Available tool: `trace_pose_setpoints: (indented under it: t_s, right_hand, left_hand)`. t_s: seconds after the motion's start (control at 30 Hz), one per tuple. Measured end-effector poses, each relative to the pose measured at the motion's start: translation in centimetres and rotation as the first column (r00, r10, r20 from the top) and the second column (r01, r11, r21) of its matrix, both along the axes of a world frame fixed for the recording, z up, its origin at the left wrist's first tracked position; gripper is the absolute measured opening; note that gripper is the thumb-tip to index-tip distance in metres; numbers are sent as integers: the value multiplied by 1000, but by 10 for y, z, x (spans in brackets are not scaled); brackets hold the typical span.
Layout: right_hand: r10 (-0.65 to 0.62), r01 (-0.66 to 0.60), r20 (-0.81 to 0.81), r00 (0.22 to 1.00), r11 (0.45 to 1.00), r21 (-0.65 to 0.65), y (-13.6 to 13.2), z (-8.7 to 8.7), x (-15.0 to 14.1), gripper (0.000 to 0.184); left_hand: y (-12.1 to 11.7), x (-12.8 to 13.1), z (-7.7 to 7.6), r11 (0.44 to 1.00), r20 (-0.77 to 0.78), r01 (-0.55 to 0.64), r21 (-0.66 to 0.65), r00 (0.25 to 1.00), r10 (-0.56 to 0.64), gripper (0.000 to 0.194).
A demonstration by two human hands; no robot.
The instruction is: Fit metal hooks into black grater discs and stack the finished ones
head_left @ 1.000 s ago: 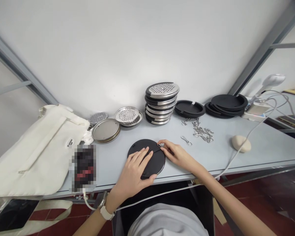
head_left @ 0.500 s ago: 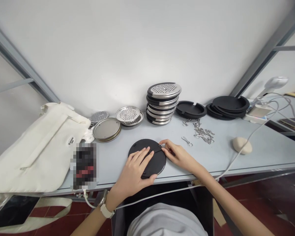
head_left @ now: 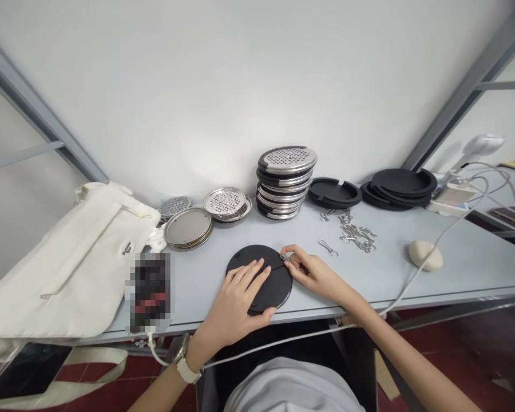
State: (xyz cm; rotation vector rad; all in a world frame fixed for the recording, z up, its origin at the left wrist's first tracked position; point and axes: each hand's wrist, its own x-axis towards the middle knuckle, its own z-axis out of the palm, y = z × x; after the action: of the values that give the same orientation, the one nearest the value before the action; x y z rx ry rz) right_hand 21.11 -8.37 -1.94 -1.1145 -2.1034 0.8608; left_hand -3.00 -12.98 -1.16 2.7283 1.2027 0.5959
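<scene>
L hand (head_left: 242,294) lies open, pressing round black rubber disc (head_left: 278,289) on pale grey table (head_left: 360,274); R hand (head_left: 311,273) pinches small metal clip (head_left: 285,257) at disc's slit edge; stacked steel-and-black discs (head_left: 285,183) sit beyond grip, loose steel clips (head_left: 355,233) to its right.

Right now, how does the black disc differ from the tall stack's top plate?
The black disc is matte; the top plate is shiny steel. The disc looks solid; the plate is punched with holes. The disc lies alone; the plate tops a stack. Both are round and flat.
</scene>
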Motion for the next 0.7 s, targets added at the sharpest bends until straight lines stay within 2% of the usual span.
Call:
trace_pose_setpoints:
  t_s: [0.47,0.7]
  right_hand:
    - [8,-7,4,1000,1000,-7,-1,-1,-1,26]
    - [-47,47,0,999,999,22,-2,2,-3,27]
  left_hand:
    - [0,1,1,1000,9,-4,-15,1000,4,68]
    - [0,0,2,999,-2,-3,-36,1000,3,68]
